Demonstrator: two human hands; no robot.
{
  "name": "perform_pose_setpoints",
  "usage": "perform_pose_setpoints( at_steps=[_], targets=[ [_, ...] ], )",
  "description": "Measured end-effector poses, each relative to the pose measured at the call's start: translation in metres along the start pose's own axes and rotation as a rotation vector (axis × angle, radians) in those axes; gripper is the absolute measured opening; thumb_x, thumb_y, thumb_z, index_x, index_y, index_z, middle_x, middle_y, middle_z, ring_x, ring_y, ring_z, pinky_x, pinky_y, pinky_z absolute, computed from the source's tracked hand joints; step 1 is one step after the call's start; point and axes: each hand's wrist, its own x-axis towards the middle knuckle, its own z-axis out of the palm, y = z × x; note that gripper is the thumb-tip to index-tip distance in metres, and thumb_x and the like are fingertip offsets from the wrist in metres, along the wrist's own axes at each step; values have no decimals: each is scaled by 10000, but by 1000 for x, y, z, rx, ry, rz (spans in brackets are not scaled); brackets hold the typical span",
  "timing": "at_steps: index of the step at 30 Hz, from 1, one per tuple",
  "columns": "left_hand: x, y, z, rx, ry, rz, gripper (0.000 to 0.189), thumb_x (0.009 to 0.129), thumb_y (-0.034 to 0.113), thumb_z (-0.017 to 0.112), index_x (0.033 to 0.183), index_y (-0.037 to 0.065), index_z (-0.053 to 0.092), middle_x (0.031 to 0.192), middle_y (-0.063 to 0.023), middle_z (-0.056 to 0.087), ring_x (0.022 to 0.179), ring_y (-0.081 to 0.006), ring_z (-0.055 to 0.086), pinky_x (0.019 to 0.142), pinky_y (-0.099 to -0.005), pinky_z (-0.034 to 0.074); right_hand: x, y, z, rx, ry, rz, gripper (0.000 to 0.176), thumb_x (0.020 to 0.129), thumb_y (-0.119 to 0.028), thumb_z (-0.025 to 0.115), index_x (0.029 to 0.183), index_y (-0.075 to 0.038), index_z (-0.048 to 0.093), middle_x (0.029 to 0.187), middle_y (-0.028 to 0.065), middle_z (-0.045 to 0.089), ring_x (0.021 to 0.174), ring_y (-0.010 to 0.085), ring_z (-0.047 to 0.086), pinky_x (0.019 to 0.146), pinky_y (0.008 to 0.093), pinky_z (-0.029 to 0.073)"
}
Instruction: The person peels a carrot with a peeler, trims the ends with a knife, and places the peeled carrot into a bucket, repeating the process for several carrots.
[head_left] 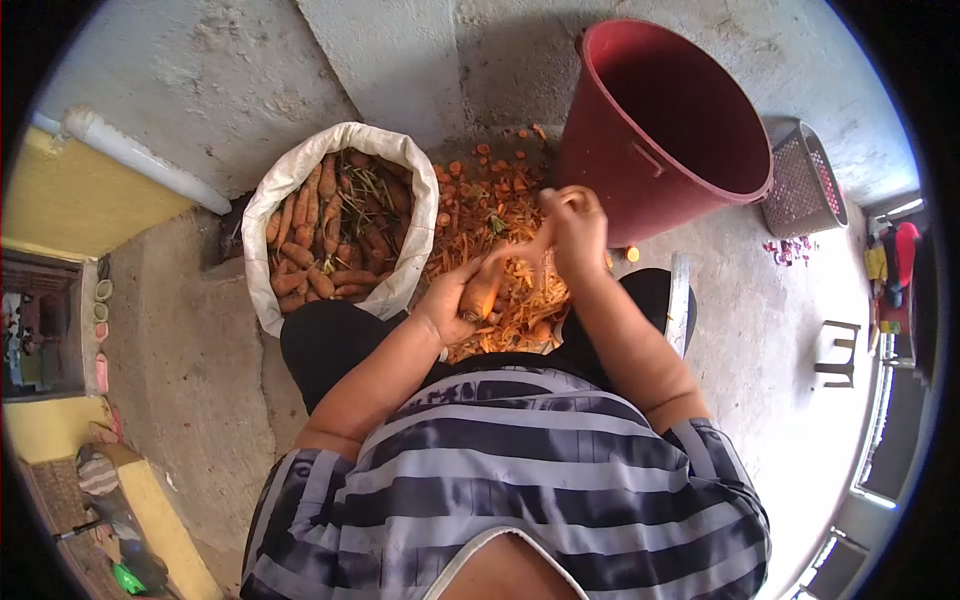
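Note:
My left hand [448,300] is wrapped round a carrot [482,296], whose bright orange, partly peeled end points toward me. My right hand [580,232] is raised to the right of the carrot, beside the red bin, with its fingers curled and blurred by motion. What it holds, if anything, cannot be made out. Beneath both hands lies a heap of orange peelings [535,290] on the floor. At the left, an open white sack [262,225] is full of unpeeled carrots [325,215] with some green stalks.
A large red bin [620,150] stands just beyond my right hand. Behind it is a grey perforated basket [795,195], with purple scraps [790,250] near its base. A concrete wall [230,70] rises at the front. Footwear [101,330] lies at the far left.

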Motion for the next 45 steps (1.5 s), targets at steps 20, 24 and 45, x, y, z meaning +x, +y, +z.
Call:
perform_pose_setpoints(
  at_steps=[20, 24, 45],
  targets=[
    [1, -5, 14, 36, 36, 57, 277, 910, 317, 398, 1000, 100, 544, 835, -64, 562, 742, -158, 560, 537, -305, 429, -28, 12, 23, -49, -186, -65, 194, 743, -80, 684, 817, -10, 519, 641, -1, 492, 543, 76, 444, 461, 219, 375],
    [1, -11, 3, 5, -216, -80, 283, 910, 307, 403, 1084, 98, 484, 842, -70, 530, 707, -182, 521, 544, -311, 443, 44, 44, 2, -258, 104, -130, 191, 728, -86, 691, 777, 11, 533, 718, 81, 585, 585, 118, 518, 516, 269, 437],
    [-4, -13, 13, 47, -91, -82, 319, 912, 373, 378, 1096, 121, 447, 808, -79, 494, 716, -196, 496, 550, -303, 440, 89, 37, -30, -428, 272, -278, 173, 726, -89, 681, 786, -5, 541, 694, 69, 575, 625, 134, 528, 570, 288, 439]
  ],
)
